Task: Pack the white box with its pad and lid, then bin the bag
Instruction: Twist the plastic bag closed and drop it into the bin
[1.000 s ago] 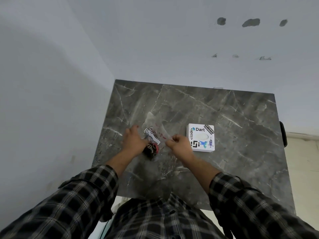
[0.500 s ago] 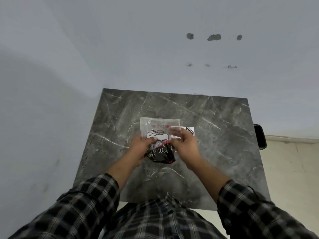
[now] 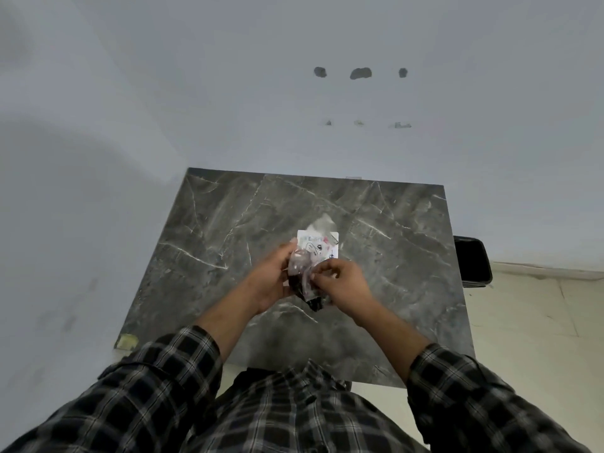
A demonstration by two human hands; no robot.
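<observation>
Both hands hold a clear plastic bag [image 3: 302, 268] with a dark item inside it [image 3: 314, 301], lifted above the grey marble table [image 3: 209, 243]. My left hand [image 3: 273, 277] grips the bag's left side. My right hand [image 3: 340, 282] pinches the bag at its right edge. The white box [image 3: 322, 245], covered in stickers, lies on the table just behind the hands and is partly hidden by the bag. The bag's clear top flap sticks up over the box.
A black bin [image 3: 472, 261] stands on the floor off the table's right edge. Pale walls close in the table at the back and left. A yellowish patch [image 3: 127, 341] marks the table's near left corner.
The bag has been lifted off the table and twisted upright between both hands. The view has shifted so the white box now sits behind the hands instead of to their right.
</observation>
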